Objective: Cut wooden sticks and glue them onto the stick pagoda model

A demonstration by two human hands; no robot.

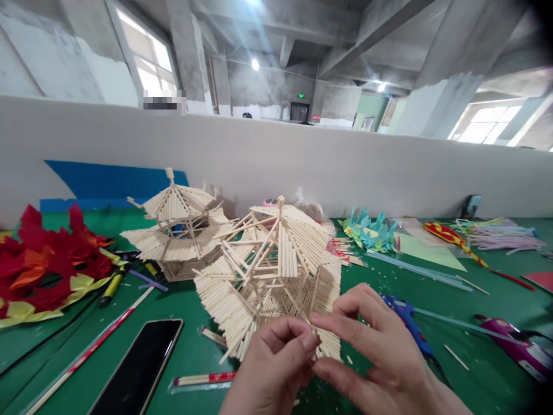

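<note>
In front of me stands a pavilion model [298, 230] built of thin wooden sticks, with part of its upper roof bare framework. My left hand [276, 360] is closed in a pinch before its lower roof; what the fingertips hold, if anything, is hidden. Close beside them is my right hand [375, 340], its index finger and thumb apart around the left fingertips, nothing visible between them. A second stick pavilion [181, 230] stands behind to the left, its roofs filled in. Under the near side of the model lies a packet of sticks [207, 378] with a red band.
A black-screened phone [138, 369] lies front left on the green table [194, 323]. Red paper foliage [56, 265] sits far left. To the right are a blue glue gun [408, 323], a purple tool [516, 343] and clear glue sticks [419, 268]. A white partition [259, 155] borders the back.
</note>
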